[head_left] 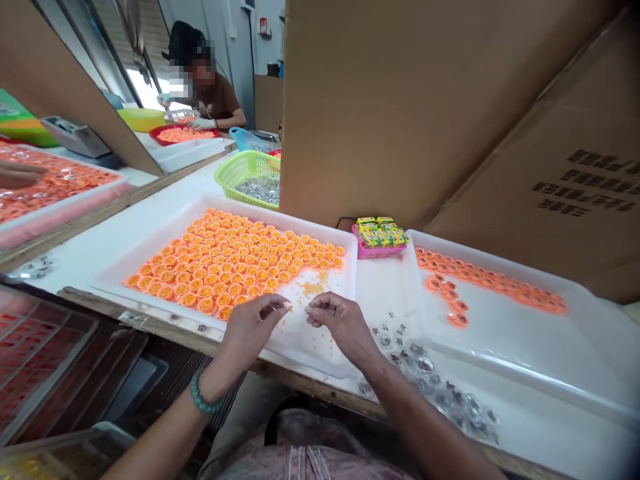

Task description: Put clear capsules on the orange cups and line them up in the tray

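Faded patterned clothing (313, 463) covers my lap below the worktop (385, 287). Over the white tray (345, 300), toward its near right corner, my left hand (257, 321) and right hand (343, 325) face each other, apart, fingertips pinched; I cannot tell whether either grasps anything. Orange discs (225, 267) crowd this tray's left and far parts; tiny orange bits (314, 288) lie scattered toward its right edge. Clear pieces (465, 410) lie by the worktop's near edge, beside my right forearm (415, 410). A second tray (515, 337) carries dark-centred orange pieces (490, 277) along its far edge.
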`<state>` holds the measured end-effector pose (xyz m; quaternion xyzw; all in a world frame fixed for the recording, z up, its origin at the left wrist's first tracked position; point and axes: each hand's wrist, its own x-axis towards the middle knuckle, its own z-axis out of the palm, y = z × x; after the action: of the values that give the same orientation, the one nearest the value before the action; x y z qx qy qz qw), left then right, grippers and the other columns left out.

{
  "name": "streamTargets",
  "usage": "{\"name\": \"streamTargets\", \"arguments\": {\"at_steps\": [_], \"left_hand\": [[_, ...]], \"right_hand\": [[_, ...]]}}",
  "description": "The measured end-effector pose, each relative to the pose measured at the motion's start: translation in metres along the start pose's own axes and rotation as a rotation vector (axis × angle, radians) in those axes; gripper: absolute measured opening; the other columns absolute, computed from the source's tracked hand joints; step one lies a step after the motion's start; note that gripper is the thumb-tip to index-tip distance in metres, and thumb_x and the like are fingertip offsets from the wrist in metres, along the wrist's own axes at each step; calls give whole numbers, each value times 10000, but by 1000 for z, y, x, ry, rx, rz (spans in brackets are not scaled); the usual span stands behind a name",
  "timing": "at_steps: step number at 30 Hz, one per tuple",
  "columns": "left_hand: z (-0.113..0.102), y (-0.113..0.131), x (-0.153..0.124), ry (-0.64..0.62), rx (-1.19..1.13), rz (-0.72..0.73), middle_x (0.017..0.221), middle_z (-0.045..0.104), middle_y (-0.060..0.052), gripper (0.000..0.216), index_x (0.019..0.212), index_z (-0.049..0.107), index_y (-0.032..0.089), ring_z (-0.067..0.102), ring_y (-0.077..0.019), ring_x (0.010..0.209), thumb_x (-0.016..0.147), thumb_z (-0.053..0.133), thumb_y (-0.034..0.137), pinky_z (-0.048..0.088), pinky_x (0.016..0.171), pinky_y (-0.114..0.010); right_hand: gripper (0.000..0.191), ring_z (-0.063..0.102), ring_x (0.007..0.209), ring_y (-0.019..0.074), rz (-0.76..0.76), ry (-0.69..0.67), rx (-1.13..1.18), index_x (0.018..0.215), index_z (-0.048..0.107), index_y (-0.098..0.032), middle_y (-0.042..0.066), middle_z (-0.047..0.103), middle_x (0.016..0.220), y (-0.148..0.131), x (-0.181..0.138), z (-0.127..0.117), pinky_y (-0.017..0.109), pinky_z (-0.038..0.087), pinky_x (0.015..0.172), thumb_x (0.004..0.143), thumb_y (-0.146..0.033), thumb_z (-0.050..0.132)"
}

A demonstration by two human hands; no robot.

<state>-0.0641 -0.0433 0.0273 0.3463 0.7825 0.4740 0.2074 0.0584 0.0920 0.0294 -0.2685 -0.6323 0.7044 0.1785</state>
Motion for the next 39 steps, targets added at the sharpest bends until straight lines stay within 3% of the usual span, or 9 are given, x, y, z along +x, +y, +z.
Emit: {"name": "streamTargets", "arguments": {"at_steps": [2, 4, 6, 12, 20, 25, 30, 39], "left_hand": [[-15, -7, 16, 62, 462, 132, 965, 634, -94, 265, 1021, 631, 163, 574, -244, 859, 799, 607, 304, 428, 799, -361], [-23, -12, 32, -21, 787, 213, 968, 608, -134, 253, 986, 627, 121, 539, -290, 948, 778, 635, 265, 417, 818, -376], [-24, -16, 47, -119, 930, 228, 918, 601, -146, 176, 893, 630, 109, 532, -304, 946, 755, 653, 215, 421, 800, -374], [-12, -19, 59, -251, 942, 224, 880, 605, -144, 62, 820, 597, 132, 553, -289, 914, 758, 601, 125, 407, 773, -356], [-13, -18, 60, -351, 815, 113, 746, 650, -27, 240, 981, 532, 174, 601, -214, 720, 755, 608, 198, 361, 578, -274], [-10, -18, 66, -412, 813, 166, 840, 650, -43, 390, 1079, 570, 199, 596, -233, 819, 704, 667, 244, 375, 672, -288], [1, -20, 66, -486, 836, 270, 877, 629, -70, 147, 847, 640, 193, 580, -241, 843, 703, 660, 217, 382, 712, -305], [11, -25, 57, -482, 896, 263, 873, 616, -119, 149, 936, 546, 162, 577, -272, 858, 793, 566, 199, 393, 721, -338]], "right_hand": [[214, 588, 610, 131, -6, 16, -48, 802, 656, -165, -1, 630, 637, -1, 11, 4, 269, 472, 610, 666, -326, 697], [257, 585, 614, 127, -3, 20, -68, 838, 661, -167, -2, 622, 660, 1, 18, 7, 272, 478, 617, 660, -347, 700], [258, 579, 609, 123, 5, 16, -75, 821, 647, -166, -6, 606, 662, 5, 22, 9, 268, 477, 611, 651, -350, 708], [177, 540, 643, 118, -54, 7, -156, 796, 611, -178, -11, 578, 690, 22, 21, 4, 253, 441, 615, 680, -295, 678], [123, 522, 674, 126, -58, 6, -266, 796, 599, -189, -10, 567, 709, 27, 15, -11, 253, 421, 625, 717, -279, 625], [110, 540, 718, 145, -108, 10, -364, 822, 619, -203, 6, 592, 757, 30, 15, -12, 279, 433, 665, 730, -263, 607], [120, 542, 706, 145, -122, 50, -321, 829, 611, -199, 8, 598, 754, 24, 12, -11, 275, 434, 661, 737, -275, 605], [64, 545, 691, 145, -150, 59, -325, 790, 603, -217, -6, 585, 718, 26, 6, -13, 273, 440, 652, 731, -242, 600]]}}
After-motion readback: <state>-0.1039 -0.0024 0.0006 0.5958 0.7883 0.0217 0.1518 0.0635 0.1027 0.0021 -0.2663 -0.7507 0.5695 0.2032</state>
